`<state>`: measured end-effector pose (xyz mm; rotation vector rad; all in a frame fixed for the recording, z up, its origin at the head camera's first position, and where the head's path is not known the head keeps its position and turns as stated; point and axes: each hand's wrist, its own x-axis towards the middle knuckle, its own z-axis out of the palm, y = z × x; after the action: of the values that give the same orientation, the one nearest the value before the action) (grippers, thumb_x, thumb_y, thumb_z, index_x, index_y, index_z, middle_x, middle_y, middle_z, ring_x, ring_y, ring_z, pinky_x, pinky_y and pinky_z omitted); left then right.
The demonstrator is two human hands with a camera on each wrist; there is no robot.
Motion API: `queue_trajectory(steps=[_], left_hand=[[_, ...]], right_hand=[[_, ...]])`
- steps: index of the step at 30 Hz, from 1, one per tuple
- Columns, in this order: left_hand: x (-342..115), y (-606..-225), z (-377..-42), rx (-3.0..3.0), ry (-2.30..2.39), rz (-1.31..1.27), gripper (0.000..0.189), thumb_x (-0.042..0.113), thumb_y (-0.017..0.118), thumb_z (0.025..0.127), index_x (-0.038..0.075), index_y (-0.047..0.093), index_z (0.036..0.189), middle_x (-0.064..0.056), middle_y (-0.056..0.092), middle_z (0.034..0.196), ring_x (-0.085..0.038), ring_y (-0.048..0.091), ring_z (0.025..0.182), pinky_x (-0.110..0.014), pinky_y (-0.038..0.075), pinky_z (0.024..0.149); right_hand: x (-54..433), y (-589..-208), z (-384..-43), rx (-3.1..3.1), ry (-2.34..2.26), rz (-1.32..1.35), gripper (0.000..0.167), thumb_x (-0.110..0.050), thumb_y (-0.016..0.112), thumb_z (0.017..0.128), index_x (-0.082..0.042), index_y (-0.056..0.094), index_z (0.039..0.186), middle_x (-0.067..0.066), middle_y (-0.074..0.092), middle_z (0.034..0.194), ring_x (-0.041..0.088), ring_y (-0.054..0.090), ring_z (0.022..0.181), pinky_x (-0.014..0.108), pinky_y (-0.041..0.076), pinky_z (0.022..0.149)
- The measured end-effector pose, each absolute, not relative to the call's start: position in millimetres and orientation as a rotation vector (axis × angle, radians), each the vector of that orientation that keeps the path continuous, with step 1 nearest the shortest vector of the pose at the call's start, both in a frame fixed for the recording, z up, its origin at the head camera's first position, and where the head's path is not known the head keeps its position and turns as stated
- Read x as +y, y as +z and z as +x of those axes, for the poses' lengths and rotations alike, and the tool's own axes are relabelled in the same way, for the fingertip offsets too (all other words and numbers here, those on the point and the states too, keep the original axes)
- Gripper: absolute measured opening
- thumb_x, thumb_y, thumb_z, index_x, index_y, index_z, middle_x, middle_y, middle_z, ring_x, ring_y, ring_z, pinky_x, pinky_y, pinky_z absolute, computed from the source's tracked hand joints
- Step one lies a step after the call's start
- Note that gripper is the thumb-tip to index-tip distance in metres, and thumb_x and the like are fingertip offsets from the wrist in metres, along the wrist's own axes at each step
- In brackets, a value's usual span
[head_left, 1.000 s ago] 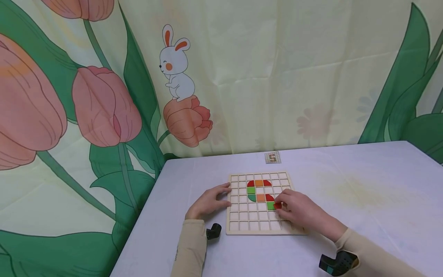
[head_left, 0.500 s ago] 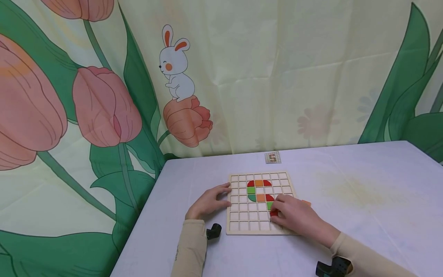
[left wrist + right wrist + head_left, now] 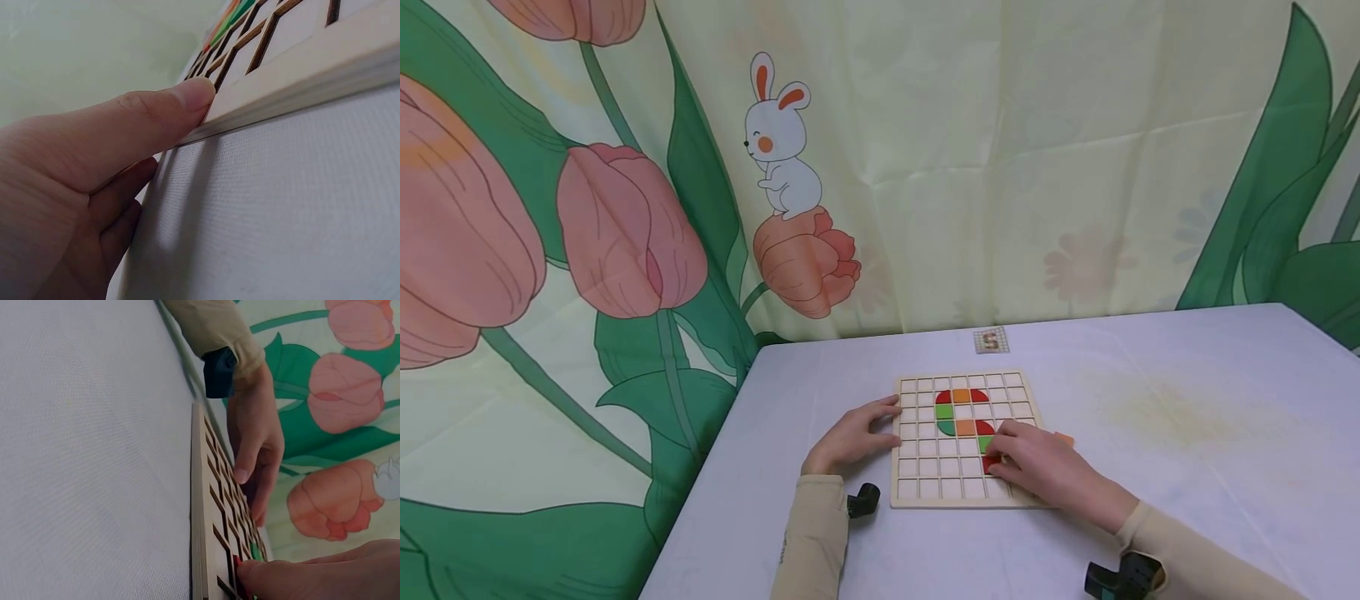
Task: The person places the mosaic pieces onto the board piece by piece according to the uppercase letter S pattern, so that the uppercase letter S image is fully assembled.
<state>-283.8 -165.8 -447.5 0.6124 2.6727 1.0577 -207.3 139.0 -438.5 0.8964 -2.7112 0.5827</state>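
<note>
A square wooden grid board (image 3: pixel 970 503) lies on the table. Along its left edge rests my left hand (image 3: pixel 850 437), thumb and fingertips touching the frame; in the left wrist view the thumb (image 3: pixel 194 94) lies on the board's edge. My right hand (image 3: pixel 1047 465) holds a red tile (image 3: pixel 990 466) by its right side, at a cell just below a light green tile (image 3: pixel 985 445). Fingers partly cover this red tile. Above, red, orange and green pieces, some rounded, form a curved line, including an orange tile (image 3: pixel 961 397) and a dark green quarter-round tile (image 3: pixel 946 428).
A small card (image 3: pixel 992 340) printed with a grid pattern lies behind the board. An orange tile (image 3: pixel 1064 438) shows beyond the right hand, by the board's right side. Behind the white table (image 3: pixel 1210 400) hangs a tulip-and-rabbit curtain (image 3: pixel 925 167).
My right hand has moved slightly left and down with the red tile, from beside the light green tile to the cell below it. The orange tile at the right came into view. My left hand stayed put.
</note>
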Motion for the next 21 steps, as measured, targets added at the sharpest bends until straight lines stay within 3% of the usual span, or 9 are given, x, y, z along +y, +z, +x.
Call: queue_trajectory(steps=[21], left_hand=[[-166.7, -448.6, -283.9, 2.678, 1.044, 0.630, 0.057, 0.025, 0.077, 0.086, 0.010, 0.058, 0.137, 0.003, 0.041, 0.152, -0.019, 0.033, 0.142, -0.041, 0.029, 0.116]], right_hand=[[136.6, -440.3, -205.8, -2.710, 0.700, 0.906, 0.008, -0.013, 0.075, 0.084, -0.019, 0.073, 0.090, -0.013, 0.056, 0.088, 0.002, 0.054, 0.077, 0.023, 0.053, 0.067]])
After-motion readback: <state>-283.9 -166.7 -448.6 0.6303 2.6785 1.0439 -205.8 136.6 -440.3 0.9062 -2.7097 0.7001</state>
